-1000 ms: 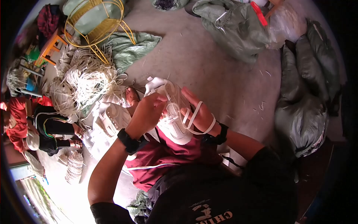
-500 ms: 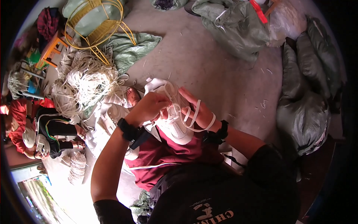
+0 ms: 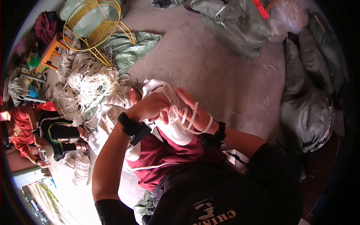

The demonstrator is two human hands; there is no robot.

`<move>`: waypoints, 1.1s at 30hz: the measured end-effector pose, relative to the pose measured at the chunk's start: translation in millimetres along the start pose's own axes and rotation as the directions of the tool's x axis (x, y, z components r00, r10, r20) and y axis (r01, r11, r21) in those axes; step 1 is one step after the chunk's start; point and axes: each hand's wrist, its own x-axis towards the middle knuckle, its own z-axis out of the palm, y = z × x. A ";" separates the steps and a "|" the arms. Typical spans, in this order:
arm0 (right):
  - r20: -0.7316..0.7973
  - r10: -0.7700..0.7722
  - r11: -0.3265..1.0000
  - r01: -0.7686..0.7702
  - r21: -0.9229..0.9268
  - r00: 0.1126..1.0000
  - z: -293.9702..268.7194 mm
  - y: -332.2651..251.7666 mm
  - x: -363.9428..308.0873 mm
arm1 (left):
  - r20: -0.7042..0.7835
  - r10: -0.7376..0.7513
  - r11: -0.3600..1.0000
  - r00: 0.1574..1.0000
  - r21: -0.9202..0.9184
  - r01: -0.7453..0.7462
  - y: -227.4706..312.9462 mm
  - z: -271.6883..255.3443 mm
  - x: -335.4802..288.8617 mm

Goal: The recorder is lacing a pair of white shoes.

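Hands (image 3: 170,112) barely shifted on shoe (image 3: 176,129).

This is looking like an informal workshop for handwork, set up on a bare concrete floor (image 3: 210,63) where scraps are lying scattered. Heaps of white cord (image 3: 88,84) are piling up beside a yellow wire frame (image 3: 95,26), stuffed grey-green sacks (image 3: 311,93) are leaning along the edges, and another person in red (image 3: 26,127) is sitting low among the materials
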 end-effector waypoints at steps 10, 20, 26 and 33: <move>-0.051 -0.040 0.999 0.040 -0.004 0.998 7.7 10.8 -3.4 | 0.019 0.034 0.992 0.999 0.120 -0.036 3.2 2.1 2.7; 0.168 -0.147 0.978 0.168 -0.122 0.975 -9.6 7.2 -8.7 | -0.097 0.172 0.950 0.980 0.281 -0.138 5.5 23.0 -4.8; 0.192 -0.169 0.983 0.181 -0.041 0.967 -14.6 15.9 -9.4 | -0.153 0.276 0.934 0.949 0.276 -0.227 1.6 28.0 -5.9; 0.234 -0.162 0.986 0.167 -0.001 0.959 -18.4 14.9 -9.3 | -0.226 0.337 0.918 0.914 0.295 -0.265 -9.7 36.2 -3.7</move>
